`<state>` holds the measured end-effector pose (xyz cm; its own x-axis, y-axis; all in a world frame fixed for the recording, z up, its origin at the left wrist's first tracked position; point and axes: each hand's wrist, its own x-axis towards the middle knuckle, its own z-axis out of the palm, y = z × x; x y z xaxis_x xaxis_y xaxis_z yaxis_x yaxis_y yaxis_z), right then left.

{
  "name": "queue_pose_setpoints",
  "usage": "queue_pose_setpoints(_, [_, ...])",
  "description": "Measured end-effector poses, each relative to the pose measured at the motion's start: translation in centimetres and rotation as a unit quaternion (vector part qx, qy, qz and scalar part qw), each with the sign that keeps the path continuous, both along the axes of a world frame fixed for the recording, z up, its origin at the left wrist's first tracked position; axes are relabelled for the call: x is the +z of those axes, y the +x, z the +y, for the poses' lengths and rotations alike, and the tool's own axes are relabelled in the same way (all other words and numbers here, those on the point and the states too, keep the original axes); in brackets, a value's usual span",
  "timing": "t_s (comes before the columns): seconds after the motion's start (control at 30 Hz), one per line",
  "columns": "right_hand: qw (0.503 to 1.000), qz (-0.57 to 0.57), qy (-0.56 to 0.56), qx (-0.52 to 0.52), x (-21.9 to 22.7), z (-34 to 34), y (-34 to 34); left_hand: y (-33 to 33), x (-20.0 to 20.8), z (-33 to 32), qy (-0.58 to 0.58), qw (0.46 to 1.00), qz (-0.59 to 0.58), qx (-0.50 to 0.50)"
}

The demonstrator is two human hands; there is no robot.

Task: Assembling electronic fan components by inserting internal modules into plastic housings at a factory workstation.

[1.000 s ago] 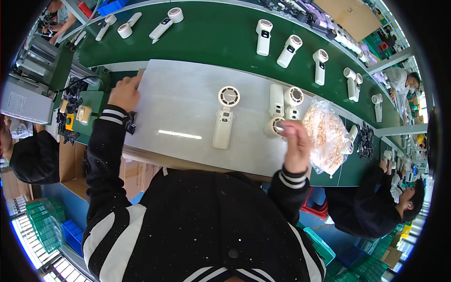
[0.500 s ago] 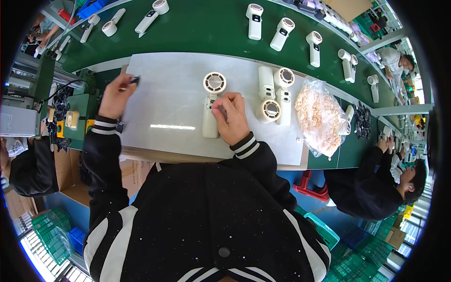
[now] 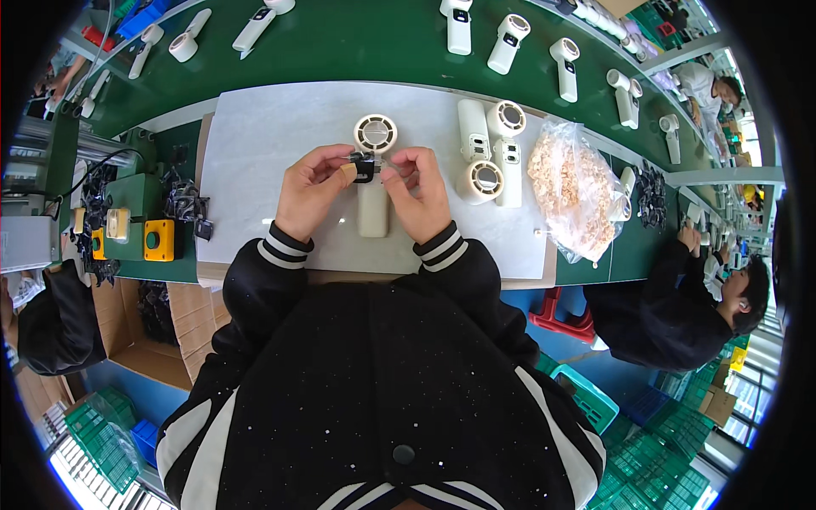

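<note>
A white handheld fan [image 3: 374, 212] lies on the pale work sheet, its round head away from me and its handle toward me. Over the handle's upper part, my left hand [image 3: 313, 191] pinches a small shiny black panel [image 3: 364, 169]. My right hand [image 3: 418, 194] is closed in a pinch at the panel's right side; what its fingertips hold is too small to make out. Together the hands cover the place where handle and head meet. To the right lie more white fans [image 3: 508, 174], set head to tail beside each other.
A clear plastic bag of small beige parts [image 3: 571, 191] stands right of the fans. Several fans [image 3: 503, 51] lie along the green belt [image 3: 357, 51] beyond. At left are black parts [image 3: 183, 197] and a yellow switch box [image 3: 159, 240]. A person [image 3: 680, 297] sits at right.
My left hand has come in from the sheet's left edge with the black panel, to above the fan. My right hand has stayed by the fan, now meeting the panel.
</note>
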<state>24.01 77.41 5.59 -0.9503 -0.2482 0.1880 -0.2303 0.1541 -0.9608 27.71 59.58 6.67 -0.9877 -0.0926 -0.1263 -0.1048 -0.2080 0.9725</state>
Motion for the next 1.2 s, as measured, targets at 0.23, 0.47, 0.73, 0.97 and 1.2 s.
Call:
queue_pose_setpoints(0.23, [0.997,-0.031,0.05,0.043,0.6,0.1,0.0,0.3,-0.7,1.5,-0.081,0.997,0.007,0.007])
queue_pose_setpoints(0.47, [0.984,-0.039,0.171,0.02,1.7,0.2,-0.2,0.5,-0.1,2.0,-0.475,0.877,0.063,0.027])
queue_pose_setpoints(0.73, [0.978,-0.03,0.202,0.05,2.0,0.0,0.2,0.1,-1.5,1.6,-0.238,0.97,0.022,-0.047])
queue_pose_setpoints(0.97, [0.997,0.013,-0.071,0.039,0.8,-0.4,0.2,0.6,0.1,3.2,-0.148,0.984,0.103,-0.008])
queue_pose_setpoints(1.2, [0.998,0.006,-0.058,0.035,4.1,-0.1,0.3,0.4,2.2,3.1,-0.085,0.992,0.088,-0.01])
